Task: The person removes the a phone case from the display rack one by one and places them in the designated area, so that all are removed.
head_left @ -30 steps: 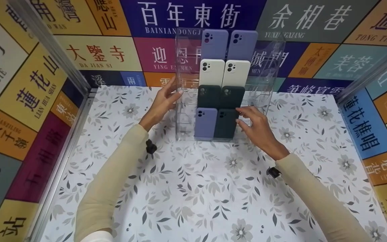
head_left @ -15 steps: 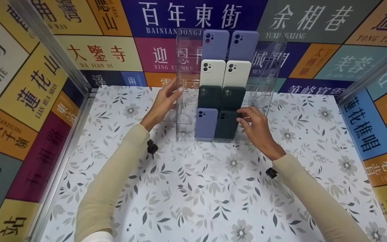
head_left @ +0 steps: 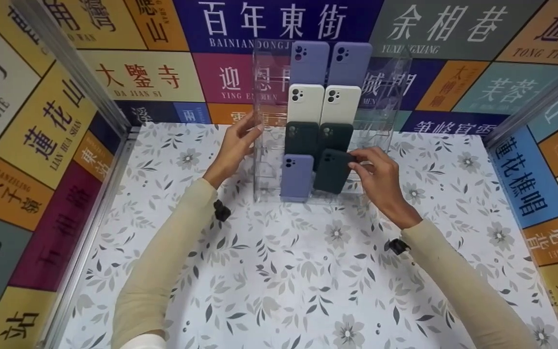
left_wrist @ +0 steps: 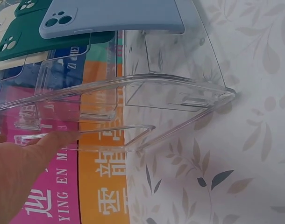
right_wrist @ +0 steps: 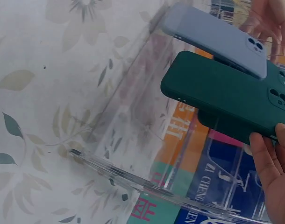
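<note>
A clear tiered display stand (head_left: 270,184) stands at the back and bears phone cases in pairs. My left hand (head_left: 236,143) holds its left side, thumb in front and fingers behind; in the left wrist view, the hand (left_wrist: 21,172) is at the clear side panel. My right hand (head_left: 378,179) pinches a dark green phone case (head_left: 332,172) by its upper right edge. That case is tilted, its bottom off the lowest tier, as the right wrist view also shows of the green case (right_wrist: 222,88). Beside it leans a lavender phone case (head_left: 297,177).
Above are two more dark green cases (head_left: 302,136), two white cases (head_left: 305,109) and two lavender cases (head_left: 309,63). Floral cloth (head_left: 259,271) covers the table. Patterned panels with large characters (head_left: 148,77) rise at the back and sides.
The dark green case in my right hand has come off the lowest tier, lifted and tilted toward the right. My right hand moved slightly right and up. The left hand stayed at the stand.
</note>
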Demonstrator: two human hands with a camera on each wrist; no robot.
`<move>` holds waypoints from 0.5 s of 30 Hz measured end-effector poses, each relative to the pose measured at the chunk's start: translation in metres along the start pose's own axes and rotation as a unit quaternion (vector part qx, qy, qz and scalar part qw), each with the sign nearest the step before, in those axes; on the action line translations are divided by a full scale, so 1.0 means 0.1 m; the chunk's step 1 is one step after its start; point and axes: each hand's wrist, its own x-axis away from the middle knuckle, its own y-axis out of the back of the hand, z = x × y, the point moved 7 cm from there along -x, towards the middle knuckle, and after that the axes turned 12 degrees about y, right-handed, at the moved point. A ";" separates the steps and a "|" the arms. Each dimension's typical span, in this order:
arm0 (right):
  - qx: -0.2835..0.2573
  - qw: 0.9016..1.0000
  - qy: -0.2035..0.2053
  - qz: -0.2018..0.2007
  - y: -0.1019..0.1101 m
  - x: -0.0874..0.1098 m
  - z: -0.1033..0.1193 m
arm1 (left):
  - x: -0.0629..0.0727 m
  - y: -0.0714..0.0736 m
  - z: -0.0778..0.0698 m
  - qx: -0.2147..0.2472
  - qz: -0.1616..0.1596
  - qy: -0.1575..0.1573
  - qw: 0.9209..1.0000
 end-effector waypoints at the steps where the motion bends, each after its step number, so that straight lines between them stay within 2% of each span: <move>1: -0.003 1.000 0.001 -0.004 0.02 -0.01 0.02 | 0.00 0.00 0.00 0.002 0.001 0.001 1.000; 7: -0.015 1.000 0.009 -0.024 0.11 -0.06 0.14 | 0.00 0.00 0.00 0.020 0.000 -0.002 1.000; 15: -0.029 0.999 0.018 -0.036 0.14 -0.06 0.30 | 0.01 -0.01 -0.01 0.013 -0.009 -0.009 1.000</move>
